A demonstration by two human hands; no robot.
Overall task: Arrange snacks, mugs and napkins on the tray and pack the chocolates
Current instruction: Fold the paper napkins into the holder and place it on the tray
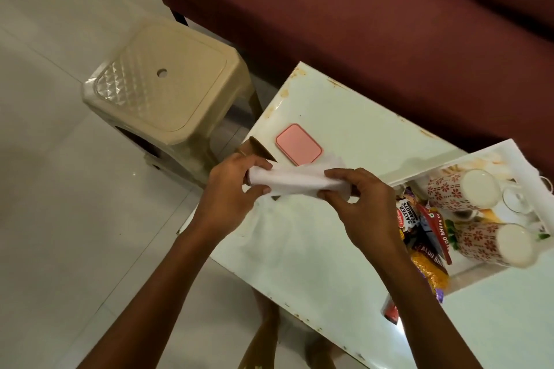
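Note:
A white napkin is stretched between my hands above the table's left part. My left hand pinches its left end and my right hand pinches its right end. At the right stands a white tray holding two floral mugs, one at the back and one nearer me. Along the tray's left side lie several snack packets, among them salted peanuts and aloo bhujia. A clear glass sits behind the mugs.
A pink rectangular lid or case lies on the white table just beyond the napkin. A beige plastic stool stands left of the table on the tiled floor. A maroon sofa runs along the back.

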